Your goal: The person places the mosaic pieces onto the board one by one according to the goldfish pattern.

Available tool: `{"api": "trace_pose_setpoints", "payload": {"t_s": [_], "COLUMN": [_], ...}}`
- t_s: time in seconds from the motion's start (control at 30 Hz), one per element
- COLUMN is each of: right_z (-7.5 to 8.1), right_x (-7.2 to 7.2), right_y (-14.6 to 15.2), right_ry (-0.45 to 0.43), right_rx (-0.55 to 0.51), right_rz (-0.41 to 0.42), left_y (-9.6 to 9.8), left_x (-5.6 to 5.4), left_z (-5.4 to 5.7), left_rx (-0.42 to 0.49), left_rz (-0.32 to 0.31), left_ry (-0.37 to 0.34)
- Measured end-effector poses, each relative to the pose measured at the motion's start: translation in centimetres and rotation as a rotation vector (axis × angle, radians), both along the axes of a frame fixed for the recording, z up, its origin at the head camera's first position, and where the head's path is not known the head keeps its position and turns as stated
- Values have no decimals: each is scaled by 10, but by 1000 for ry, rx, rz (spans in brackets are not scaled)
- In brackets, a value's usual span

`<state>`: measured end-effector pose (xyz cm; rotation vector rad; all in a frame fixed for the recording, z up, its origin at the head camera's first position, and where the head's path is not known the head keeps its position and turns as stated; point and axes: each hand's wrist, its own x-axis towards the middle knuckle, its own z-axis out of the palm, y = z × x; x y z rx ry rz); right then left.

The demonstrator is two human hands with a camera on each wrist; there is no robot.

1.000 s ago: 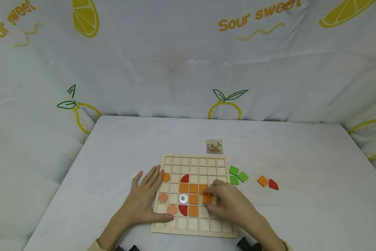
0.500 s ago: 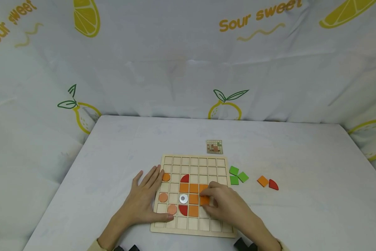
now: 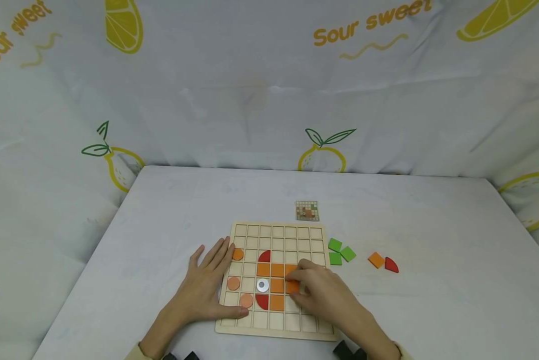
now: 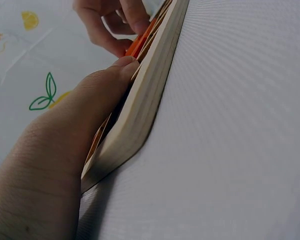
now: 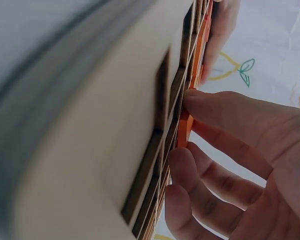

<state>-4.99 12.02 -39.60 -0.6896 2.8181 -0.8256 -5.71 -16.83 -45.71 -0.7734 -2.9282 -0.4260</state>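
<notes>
On the white cloth [image 3: 233,75] behind the far edge of the table [image 3: 431,310], orange words "Sour sweet" [image 3: 372,21] are printed two times.

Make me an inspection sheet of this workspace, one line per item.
Surface: white tabletop.
Job's things: wooden grid board, partly filled; small picture card beyond it; three green squares, loose orange square and red quarter-circle to the board's right.
Clutter: dark objects at head view's bottom edge, unidentifiable.
Grips: left hand rests on board's left side; right hand pinches an orange square.
Cables: nothing seen.
Surroundings: white cloth with lemon prints.
</notes>
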Motion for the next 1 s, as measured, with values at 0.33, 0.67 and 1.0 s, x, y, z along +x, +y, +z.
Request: {"api": "trace_pose_setpoints", "payload": {"t_s": [0.33, 0.67, 1.0], "right_z": [-1, 0, 4], "right_x": [1, 1, 3], "right_y": [1, 2, 6], "right_ry": [-12, -15, -17], "right_rx": [-11, -14, 9], "right_rz": [8, 15, -31], "left_y": [0, 1, 1], "left_x": [1, 1, 1], "left_z": [0, 1, 1], "left_rx": [-2, -1, -8], "left_rz": [4, 4, 4], "left_ry": [-5, -1, 8]}}
